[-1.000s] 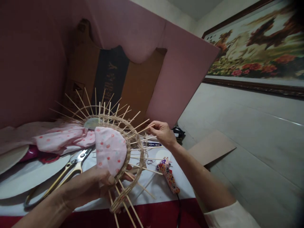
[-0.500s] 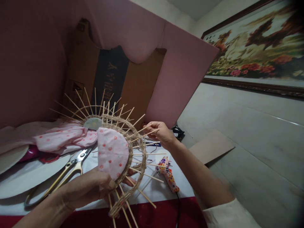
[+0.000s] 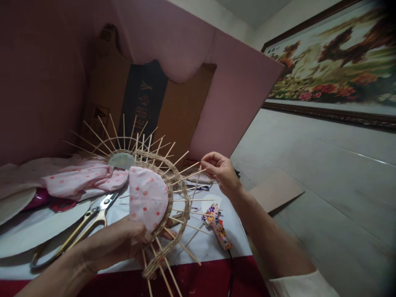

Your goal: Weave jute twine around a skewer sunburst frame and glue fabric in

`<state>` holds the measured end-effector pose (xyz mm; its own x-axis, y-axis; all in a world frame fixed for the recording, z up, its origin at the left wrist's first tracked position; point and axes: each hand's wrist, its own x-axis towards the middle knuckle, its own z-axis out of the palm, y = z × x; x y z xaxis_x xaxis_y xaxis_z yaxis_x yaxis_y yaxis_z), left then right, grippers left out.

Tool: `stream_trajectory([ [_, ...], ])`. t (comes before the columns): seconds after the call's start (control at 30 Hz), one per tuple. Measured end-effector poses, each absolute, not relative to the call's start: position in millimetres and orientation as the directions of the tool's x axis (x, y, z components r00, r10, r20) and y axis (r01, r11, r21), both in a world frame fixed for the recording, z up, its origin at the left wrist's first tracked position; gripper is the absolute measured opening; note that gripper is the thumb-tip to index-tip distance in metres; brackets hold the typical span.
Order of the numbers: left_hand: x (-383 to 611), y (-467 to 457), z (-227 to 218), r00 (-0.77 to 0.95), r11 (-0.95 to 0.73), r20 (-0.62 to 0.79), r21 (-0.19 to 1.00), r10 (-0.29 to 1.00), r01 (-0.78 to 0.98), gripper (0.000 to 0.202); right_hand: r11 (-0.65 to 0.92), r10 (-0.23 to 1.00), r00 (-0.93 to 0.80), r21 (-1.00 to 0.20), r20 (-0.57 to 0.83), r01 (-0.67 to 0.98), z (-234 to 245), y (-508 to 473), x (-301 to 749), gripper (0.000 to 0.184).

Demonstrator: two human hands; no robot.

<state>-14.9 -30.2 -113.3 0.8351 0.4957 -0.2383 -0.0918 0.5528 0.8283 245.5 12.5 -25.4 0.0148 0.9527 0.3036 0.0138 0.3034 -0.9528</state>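
Half-round piece: a half-disc of pink, red-dotted fabric [image 3: 149, 196], bordered by two brown woven twine bands [image 3: 187, 202] and spiked with pale wooden sticks [image 3: 201, 200], is being held up over the white table surface [image 3: 236, 225].
Pointing: its straight edge is facing left; its curved side is bulging right, the sticks fanning from the top, round the right, to the bottom.
Long axis: running from the far upper end down toward the wearer, leaning slightly.
Left hand [image 3: 130, 239]: grasping the lower rim, thumb pressing the fabric face, fingers reaching behind.
Right hand [image 3: 220, 169]: thumb and forefinger pinching what seems a thin, pale twine strand [image 3: 195, 187], just beside a stick tip.
Edges: the lower band end is overhanging the red front strip [image 3: 222, 274]; the bottom sticks are running out of view.
Neighbours: gold-handled scissors [image 3: 107, 202] are lying left; a floral, pistol-shaped tool [image 3: 220, 235] is lying right, behind the stick tips.
Open room: bare white surface is showing between that tool and the red strip.
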Motion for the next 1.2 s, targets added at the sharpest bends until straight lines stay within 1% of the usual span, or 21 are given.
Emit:
stream_trajectory([
  [0.13, -13, -32, -111, 0.814, 0.555, -0.286, 0.83, 0.506, -0.053, 0.038, 0.311, 0.95, 0.001, -0.947, 0.312, 0.076, -19, 15, 251, 0.023],
  [0.27, -10, -31, -113, 0.802, 0.569, -0.312, 0.821, 0.51, -0.042, 0.04, 0.442, 0.896, -0.061, -0.872, 0.439, 0.21, -16, 12, 243, 0.018],
  [0.33, -9, -31, -114, 0.803, 0.571, -0.306, 0.819, 0.512, -0.052, 0.041, 0.487, 0.873, -0.117, -0.833, 0.474, 0.261, -17, 9, 234, 0.014],
  [0.5, -9, -33, -113, 0.822, 0.57, -0.28, 0.819, 0.496, -0.065, 0.046, 0.525, 0.85, -0.253, -0.785, 0.463, 0.328, -23, 0, 210, 0.006],
  [0.6, -9, -33, -112, 0.839, 0.56, -0.27, 0.827, 0.473, -0.05, 0.043, 0.524, 0.849, -0.253, -0.794, 0.463, 0.307, -22, -1, 208, 0.007],
  [0.7, -9, -33, -115, 0.852, 0.567, -0.26, 0.822, 0.454, -0.052, 0.048, 0.508, 0.86, -0.219, -0.812, 0.461, 0.287, -17, 6, 217, 0.01],
  [0.83, -9, -32, -118, 0.852, 0.557, -0.257, 0.829, 0.456, -0.047, 0.046, 0.479, 0.878, -0.195, -0.825, 0.438, 0.299, -11, 15, 233, 0.009],
  [0.97, -11, -34, -116, 0.857, 0.534, -0.261, 0.846, 0.444, -0.019, 0.045, 0.473, 0.881, -0.148, -0.824, 0.449, 0.313, -7, 20, 246, 0.014],
  [1.03, -11, -35, -115, 0.866, 0.516, -0.236, 0.856, 0.441, -0.029, 0.045, 0.449, 0.893, -0.157, -0.854, 0.421, 0.262, -9, 23, 250, 0.015],
  [1.1, -11, -35, -114, 0.88, 0.52, -0.193, 0.851, 0.435, -0.07, 0.049, 0.408, 0.908, -0.184, -0.896, 0.378, 0.175, -14, 26, 252, 0.016],
  [1.2, -10, -36, -115, 0.891, 0.542, -0.175, 0.835, 0.42, -0.091, 0.055, 0.314, 0.929, -0.23, -0.947, 0.291, 0.067, -28, 32, 250, 0.019],
])
